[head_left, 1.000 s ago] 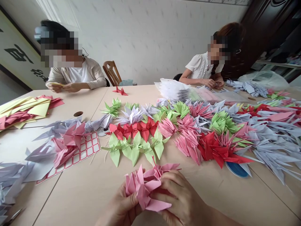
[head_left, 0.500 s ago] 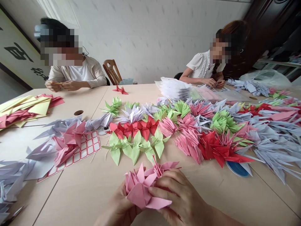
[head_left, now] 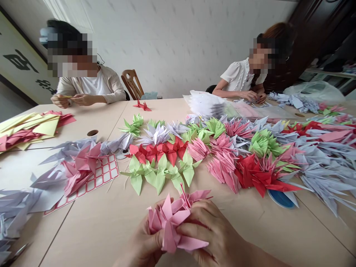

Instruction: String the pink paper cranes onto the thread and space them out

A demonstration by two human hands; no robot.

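A bundle of pink folded paper cranes [head_left: 175,222] sits low in the middle of the view, held in both my hands just above the beige table [head_left: 91,230]. My left hand [head_left: 144,244] grips it from below and behind, thumb on the pink paper. My right hand [head_left: 214,237] wraps over the right side, fingers curled and pinching the folds. Pointed pink wings stick out above my fingers.
Rows of green, red, pink and lilac paper cranes [head_left: 167,159] cover the table's middle and right. A red-grid sticker sheet [head_left: 102,174] lies left, flat paper stacks [head_left: 27,128] far left. Two people [head_left: 89,87] sit folding at the far side, beside a wooden chair [head_left: 132,83].
My fingers have shifted slightly on the pink bundle and its folds have turned a little. The bundle stays in the same spot; the others keep folding.
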